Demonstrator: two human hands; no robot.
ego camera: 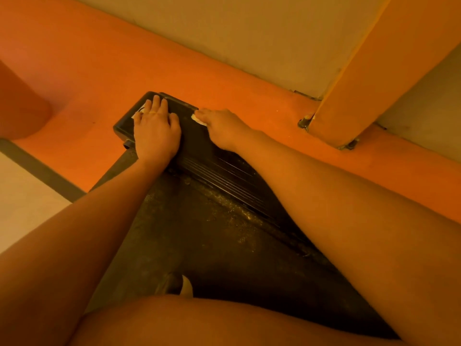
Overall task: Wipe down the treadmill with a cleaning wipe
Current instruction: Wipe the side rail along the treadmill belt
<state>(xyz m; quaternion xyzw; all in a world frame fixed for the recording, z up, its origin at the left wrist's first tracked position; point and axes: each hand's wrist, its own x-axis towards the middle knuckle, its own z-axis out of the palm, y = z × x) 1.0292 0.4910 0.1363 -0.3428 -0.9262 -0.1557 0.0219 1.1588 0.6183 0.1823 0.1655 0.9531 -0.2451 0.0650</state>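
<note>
Wiping the treadmill rail (224,181), right hand (222,127) is flat on the wipe (198,120), left hand (156,131) spread bracing the end, so I'd use overlapping strokes.

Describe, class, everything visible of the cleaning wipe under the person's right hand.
The cleaning wipe is small, pale and crumpled, and looks like thin soft tissue. Only a bit of it peeks out beneath the fingers of the right hand, which presses it down; the rest is hidden. It lies on the black treadmill, at its far end, near the edge beside the orange floor.
</note>
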